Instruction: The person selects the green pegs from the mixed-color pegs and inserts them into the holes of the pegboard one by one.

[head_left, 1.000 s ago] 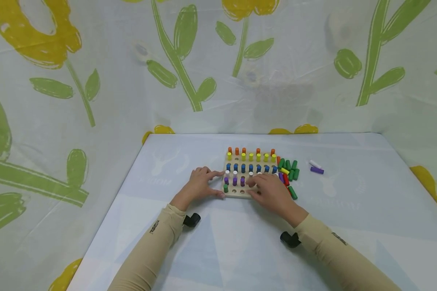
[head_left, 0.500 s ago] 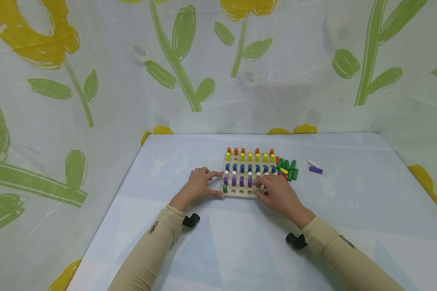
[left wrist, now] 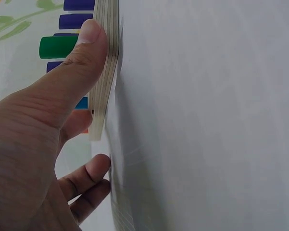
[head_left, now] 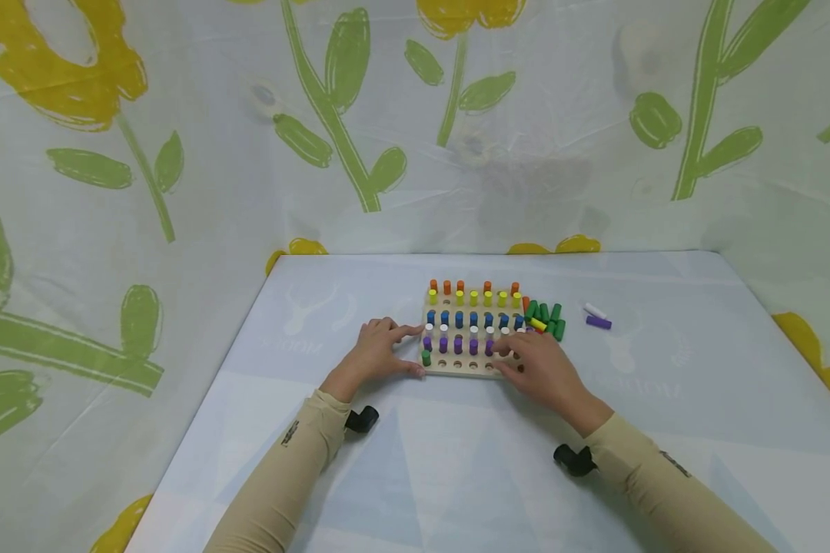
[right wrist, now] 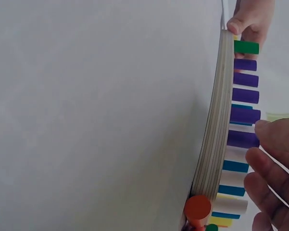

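A wooden pegboard (head_left: pixel 456 371) stands on the table with rows of orange, yellow, blue, white and purple pegs, and one green peg (head_left: pixel 426 358) at its front left corner. My left hand (head_left: pixel 376 350) touches the board's left edge with thumb and index finger spread and fairly straight; its other fingers hang free in the left wrist view. My right hand (head_left: pixel 536 361) is over the board's right front part, thumb and index finger apart. In the right wrist view these fingertips are right at the top of a purple peg (right wrist: pixel 243 139), the last of the purple ones visible.
Loose green pegs (head_left: pixel 544 312), a yellow peg (head_left: pixel 538 325) and other pegs lie along the board's right side. Farther right lie a white peg (head_left: pixel 595 310) and a purple peg (head_left: pixel 599 322). An orange peg (right wrist: pixel 198 207) shows close to the board in the right wrist view.
My right hand has moved to the right along the purple row, uncovering more purple pegs and front-row holes. My left hand stays at the board's left edge.
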Demonstrator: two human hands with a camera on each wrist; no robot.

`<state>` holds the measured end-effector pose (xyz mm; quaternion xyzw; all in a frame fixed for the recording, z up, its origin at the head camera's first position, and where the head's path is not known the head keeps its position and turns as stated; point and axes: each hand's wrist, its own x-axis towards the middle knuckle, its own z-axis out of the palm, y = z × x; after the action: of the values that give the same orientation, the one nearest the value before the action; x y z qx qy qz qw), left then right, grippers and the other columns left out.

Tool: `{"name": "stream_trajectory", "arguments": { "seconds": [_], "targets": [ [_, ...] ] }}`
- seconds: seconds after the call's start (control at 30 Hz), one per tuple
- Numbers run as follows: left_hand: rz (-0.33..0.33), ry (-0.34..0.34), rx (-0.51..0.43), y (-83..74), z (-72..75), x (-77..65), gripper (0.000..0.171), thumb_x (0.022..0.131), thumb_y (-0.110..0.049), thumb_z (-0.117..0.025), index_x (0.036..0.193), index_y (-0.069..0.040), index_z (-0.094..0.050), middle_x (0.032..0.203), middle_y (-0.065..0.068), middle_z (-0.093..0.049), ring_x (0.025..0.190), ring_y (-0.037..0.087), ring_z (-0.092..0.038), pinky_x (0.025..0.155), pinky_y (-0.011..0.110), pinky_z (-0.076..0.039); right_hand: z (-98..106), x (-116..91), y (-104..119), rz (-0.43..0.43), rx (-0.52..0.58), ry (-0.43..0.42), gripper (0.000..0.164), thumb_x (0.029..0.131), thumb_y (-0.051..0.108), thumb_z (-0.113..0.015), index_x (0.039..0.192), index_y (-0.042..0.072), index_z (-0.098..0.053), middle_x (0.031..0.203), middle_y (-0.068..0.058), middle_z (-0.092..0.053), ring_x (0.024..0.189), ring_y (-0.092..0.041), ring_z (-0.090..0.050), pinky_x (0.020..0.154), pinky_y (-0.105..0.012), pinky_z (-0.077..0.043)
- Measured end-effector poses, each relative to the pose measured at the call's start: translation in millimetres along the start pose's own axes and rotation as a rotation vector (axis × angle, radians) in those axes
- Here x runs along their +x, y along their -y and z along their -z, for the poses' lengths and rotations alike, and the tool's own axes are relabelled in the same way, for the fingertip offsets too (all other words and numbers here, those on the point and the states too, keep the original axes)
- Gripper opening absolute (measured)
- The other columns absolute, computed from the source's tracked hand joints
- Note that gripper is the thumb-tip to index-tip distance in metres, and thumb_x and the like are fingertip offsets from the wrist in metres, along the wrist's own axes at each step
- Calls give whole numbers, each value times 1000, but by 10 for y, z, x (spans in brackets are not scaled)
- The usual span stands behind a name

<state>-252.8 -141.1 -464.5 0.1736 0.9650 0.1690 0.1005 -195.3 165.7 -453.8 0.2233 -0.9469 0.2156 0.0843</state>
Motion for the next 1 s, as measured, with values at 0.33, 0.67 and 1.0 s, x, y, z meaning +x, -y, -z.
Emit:
{"name": "stream_trajectory", "arguments": {
  "seconds": [0.33,0.67,1.0],
  "targets": [
    [-2,0,-10,-7,18,-16,91,72,-61,-85,151,-33,-50,108,4,-49,105,24,-40,101,44,-32,40,-45,-92,-66,-9,23,21,88,24,-82,106,14,-75,102,0,-74,92,-20,-63,91,-47,-45],
    [-16,-7,-17,26,-7,2,92,71,-62,-85,151,-33,-51,108,4,-49,103,24,-40,99,43,-32,102,-107,-218,-109,-18,47,21,89,25,-80,106,15,-75,99,0,-72,95,-24,-59,90,-47,-44],
    [-8,-5,-34,7,8,-1,91,70,-61,-85,150,-33,-51,109,4,-49,104,24,-41,101,45,-32,166,-182,-346,-154,-33,81,30,88,24,-80,114,12,-74,110,-8,-71,107,-31,-60,94,-53,-45]
  ]
}}
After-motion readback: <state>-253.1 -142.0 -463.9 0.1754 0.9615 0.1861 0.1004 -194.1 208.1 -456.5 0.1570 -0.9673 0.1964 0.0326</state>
